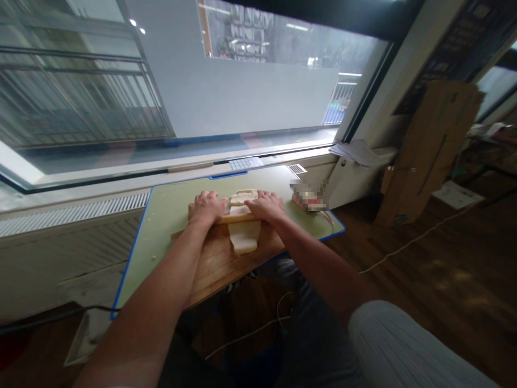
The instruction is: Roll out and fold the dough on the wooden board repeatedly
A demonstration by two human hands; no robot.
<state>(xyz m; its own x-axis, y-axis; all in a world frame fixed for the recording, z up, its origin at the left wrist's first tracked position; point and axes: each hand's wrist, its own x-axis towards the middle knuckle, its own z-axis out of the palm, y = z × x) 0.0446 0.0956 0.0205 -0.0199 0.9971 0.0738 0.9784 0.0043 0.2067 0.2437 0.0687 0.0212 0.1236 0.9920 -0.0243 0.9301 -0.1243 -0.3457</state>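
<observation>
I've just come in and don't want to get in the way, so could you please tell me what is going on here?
A person has the left hand and right hand on either end of a rolling pin, which lies across a pale strip of dough. The near end of the dough lies flat on a wooden board; the far end looks bunched or folded. The board rests on a green table by the window.
</observation>
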